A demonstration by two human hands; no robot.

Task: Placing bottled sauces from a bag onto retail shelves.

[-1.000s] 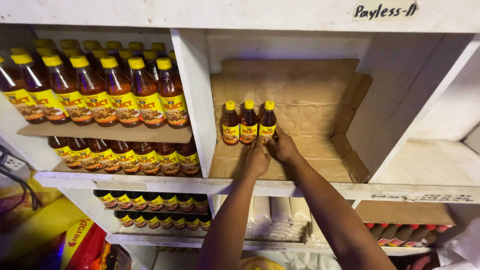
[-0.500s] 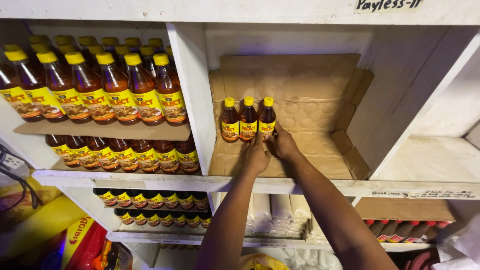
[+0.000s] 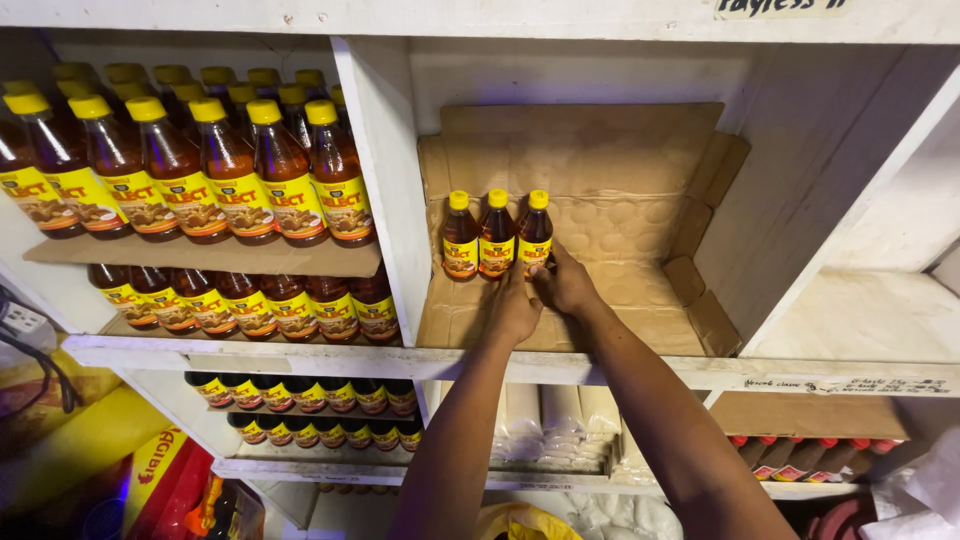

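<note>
Your left hand [image 3: 513, 310] and right hand [image 3: 566, 285] rest side by side on the flattened brown cardboard liner [image 3: 600, 200] of the white shelf [image 3: 560, 366], fingers loosely curled, holding nothing, just before three small yellow-capped amber sauce bottles [image 3: 497, 236].

A small shop is shown: white-painted wooden shelving [image 3: 385, 180] is stocked left of the hands with rows of identical brown, yellow-capped bottles [image 3: 230, 165], stacked on brown cardboard sheets [image 3: 200, 255], with more goods displayed below them.
</note>
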